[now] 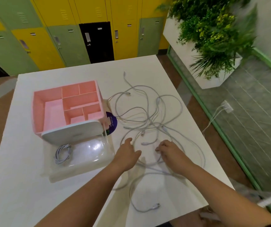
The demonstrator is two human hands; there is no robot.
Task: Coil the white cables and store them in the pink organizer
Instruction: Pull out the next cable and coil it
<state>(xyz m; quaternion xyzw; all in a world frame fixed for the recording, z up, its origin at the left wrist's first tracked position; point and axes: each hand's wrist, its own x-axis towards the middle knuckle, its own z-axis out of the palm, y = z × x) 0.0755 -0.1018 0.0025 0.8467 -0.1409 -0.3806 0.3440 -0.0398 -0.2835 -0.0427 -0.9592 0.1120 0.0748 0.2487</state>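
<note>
Several loose white cables [151,124] lie tangled on the right half of the white table [25,177]; one plug end [156,206] trails near the front edge. The pink organizer [38,112] stands at the left with its compartments holding nothing I can see. In front of it a clear drawer [92,154] is pulled out and holds one coiled white cable [62,154]. My left hand [128,153] rests on the near side of the tangle with its fingers fairly straight. My right hand [167,151] is beside it, fingers curled down onto a cable strand.
A white curved panel [72,133] fronts the organizer, and a purple round sticker [113,122] lies to its right. Green and yellow lockers stand behind the table. A planter with green plants [213,46] is at the far right, and a white charger [226,107] lies on the floor.
</note>
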